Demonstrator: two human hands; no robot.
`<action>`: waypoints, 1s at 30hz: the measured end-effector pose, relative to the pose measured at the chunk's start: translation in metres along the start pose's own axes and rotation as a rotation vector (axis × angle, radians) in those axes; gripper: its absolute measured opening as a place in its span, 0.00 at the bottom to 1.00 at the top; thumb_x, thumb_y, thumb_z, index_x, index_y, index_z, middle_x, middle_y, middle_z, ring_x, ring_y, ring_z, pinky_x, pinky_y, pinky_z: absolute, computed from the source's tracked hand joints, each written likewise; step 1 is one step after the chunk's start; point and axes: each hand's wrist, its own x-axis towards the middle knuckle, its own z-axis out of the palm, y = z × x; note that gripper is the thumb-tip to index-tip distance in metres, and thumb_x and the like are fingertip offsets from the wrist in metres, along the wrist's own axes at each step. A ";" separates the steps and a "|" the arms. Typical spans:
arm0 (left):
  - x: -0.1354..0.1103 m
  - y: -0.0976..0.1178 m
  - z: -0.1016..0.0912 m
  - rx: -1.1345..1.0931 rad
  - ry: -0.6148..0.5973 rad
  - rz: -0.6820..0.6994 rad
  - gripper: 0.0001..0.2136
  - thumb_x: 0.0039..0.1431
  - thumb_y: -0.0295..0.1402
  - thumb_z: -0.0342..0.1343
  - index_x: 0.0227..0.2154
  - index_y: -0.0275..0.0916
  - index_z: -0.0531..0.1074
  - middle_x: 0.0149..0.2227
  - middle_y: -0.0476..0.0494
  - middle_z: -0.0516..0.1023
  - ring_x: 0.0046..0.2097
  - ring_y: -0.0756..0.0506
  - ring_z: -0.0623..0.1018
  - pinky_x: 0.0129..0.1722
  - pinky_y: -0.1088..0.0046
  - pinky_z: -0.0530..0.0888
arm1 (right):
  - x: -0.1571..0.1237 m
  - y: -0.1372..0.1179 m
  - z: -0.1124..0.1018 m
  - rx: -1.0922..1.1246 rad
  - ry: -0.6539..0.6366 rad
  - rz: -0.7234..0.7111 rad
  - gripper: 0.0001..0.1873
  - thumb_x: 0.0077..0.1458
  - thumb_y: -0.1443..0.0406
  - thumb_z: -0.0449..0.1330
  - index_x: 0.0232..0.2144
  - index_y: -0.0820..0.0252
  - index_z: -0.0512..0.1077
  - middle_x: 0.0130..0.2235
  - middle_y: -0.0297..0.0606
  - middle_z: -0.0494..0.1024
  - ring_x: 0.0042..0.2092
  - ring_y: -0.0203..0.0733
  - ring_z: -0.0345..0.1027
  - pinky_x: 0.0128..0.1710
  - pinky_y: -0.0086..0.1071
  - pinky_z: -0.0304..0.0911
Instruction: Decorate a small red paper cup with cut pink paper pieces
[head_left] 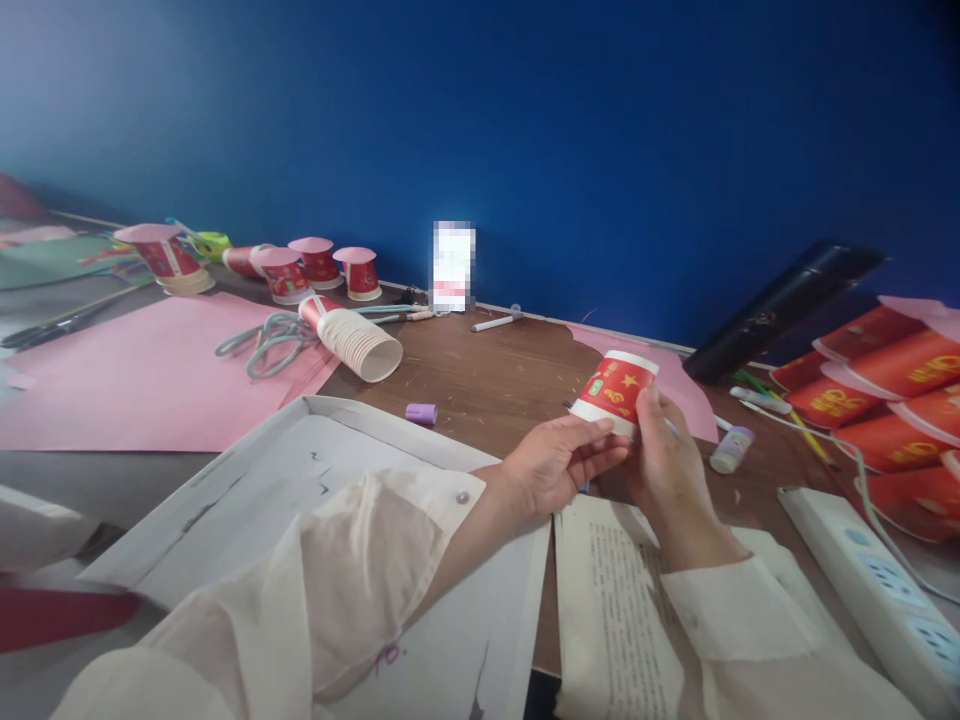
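The brown desk (442,365) is cluttered on both sides, so things could be knocked over if an arm were swung wide. The white tray (281,450) is crossed by the left sleeve (375,540) and could be dragged askew if its edge were caught by the cuff. The printed pages (607,590) are overlapped by the right forearm and could be creased if pressed. The nested cups (360,345) are laid on their side, so they could be set rolling by a nudge. Above the desk, near the pages' far edge, the red cup (616,390) is held tilted: its lower white band is pinched by the fingers of the left hand (551,465), its side by those of the right hand (664,455). Its wall, apparently thin paper, could be dented by too firm a squeeze. The glue stick (731,450) could be rolled away by a brush of the right hand.
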 end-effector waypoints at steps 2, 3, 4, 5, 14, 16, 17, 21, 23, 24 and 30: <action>0.001 0.001 0.000 0.000 0.008 0.017 0.06 0.61 0.19 0.57 0.31 0.28 0.78 0.29 0.40 0.80 0.32 0.52 0.80 0.41 0.78 0.78 | 0.003 0.005 -0.004 -0.062 0.003 -0.026 0.30 0.54 0.43 0.63 0.48 0.59 0.71 0.34 0.35 0.78 0.31 0.39 0.73 0.29 0.32 0.68; 0.002 0.001 0.001 -0.001 0.014 0.028 0.06 0.61 0.19 0.57 0.30 0.28 0.78 0.29 0.40 0.80 0.32 0.52 0.79 0.41 0.79 0.78 | 0.005 0.006 -0.005 -0.101 0.014 -0.046 0.29 0.55 0.44 0.62 0.48 0.59 0.71 0.33 0.34 0.78 0.29 0.38 0.72 0.28 0.32 0.68; 0.002 0.003 0.001 -0.006 0.028 0.040 0.06 0.61 0.20 0.57 0.30 0.28 0.77 0.29 0.41 0.79 0.32 0.52 0.79 0.41 0.79 0.77 | 0.007 0.007 -0.007 -0.139 0.034 -0.078 0.28 0.55 0.44 0.62 0.48 0.59 0.72 0.32 0.34 0.78 0.29 0.38 0.72 0.28 0.32 0.68; 0.003 0.004 0.001 -0.012 0.049 0.051 0.07 0.61 0.20 0.57 0.29 0.28 0.77 0.29 0.41 0.79 0.32 0.52 0.79 0.41 0.80 0.77 | 0.009 0.007 -0.009 -0.173 0.063 -0.128 0.27 0.55 0.46 0.63 0.48 0.59 0.72 0.33 0.35 0.78 0.29 0.38 0.72 0.29 0.32 0.68; 0.008 0.009 0.000 -0.048 0.126 0.097 0.09 0.62 0.19 0.56 0.25 0.28 0.75 0.24 0.44 0.76 0.30 0.53 0.78 0.38 0.81 0.76 | -0.014 -0.018 -0.011 -0.519 0.119 -0.852 0.14 0.66 0.59 0.56 0.47 0.59 0.77 0.38 0.41 0.81 0.36 0.42 0.75 0.40 0.39 0.70; 0.008 0.009 -0.001 -0.055 0.136 0.107 0.10 0.61 0.19 0.56 0.25 0.29 0.75 0.24 0.44 0.75 0.30 0.53 0.78 0.39 0.80 0.76 | -0.020 -0.019 -0.011 -0.569 0.067 -0.926 0.13 0.65 0.62 0.57 0.47 0.58 0.77 0.42 0.43 0.82 0.39 0.44 0.76 0.42 0.41 0.70; 0.008 0.009 -0.001 -0.059 0.142 0.113 0.09 0.61 0.19 0.56 0.24 0.29 0.75 0.24 0.44 0.75 0.30 0.53 0.78 0.40 0.79 0.76 | -0.022 -0.020 -0.011 -0.583 0.040 -0.943 0.12 0.65 0.63 0.57 0.47 0.57 0.77 0.42 0.43 0.82 0.40 0.45 0.76 0.43 0.42 0.69; 0.009 0.009 -0.002 -0.066 0.136 0.117 0.07 0.60 0.19 0.58 0.26 0.29 0.76 0.26 0.44 0.76 0.31 0.53 0.77 0.41 0.77 0.75 | -0.025 -0.021 -0.012 -0.659 -0.009 -0.983 0.10 0.64 0.65 0.57 0.45 0.57 0.77 0.38 0.42 0.82 0.40 0.47 0.76 0.43 0.43 0.70; 0.010 0.009 -0.003 -0.063 0.129 0.119 0.06 0.60 0.20 0.58 0.27 0.28 0.76 0.27 0.43 0.77 0.31 0.53 0.77 0.42 0.77 0.75 | -0.025 -0.022 -0.011 -0.698 -0.011 -1.000 0.10 0.64 0.65 0.58 0.44 0.57 0.77 0.38 0.42 0.83 0.40 0.48 0.77 0.44 0.44 0.70; 0.010 0.009 -0.004 -0.061 0.126 0.118 0.06 0.60 0.20 0.57 0.28 0.28 0.76 0.28 0.43 0.77 0.31 0.53 0.77 0.42 0.77 0.75 | -0.025 -0.022 -0.011 -0.708 -0.015 -1.001 0.10 0.64 0.65 0.58 0.44 0.57 0.77 0.38 0.42 0.83 0.40 0.48 0.77 0.45 0.45 0.70; 0.012 0.008 -0.005 -0.047 0.121 0.116 0.05 0.60 0.20 0.58 0.29 0.28 0.76 0.29 0.43 0.77 0.32 0.53 0.77 0.42 0.77 0.74 | -0.025 -0.022 -0.010 -0.753 -0.033 -0.990 0.10 0.64 0.64 0.57 0.43 0.57 0.77 0.38 0.42 0.83 0.41 0.48 0.77 0.46 0.45 0.69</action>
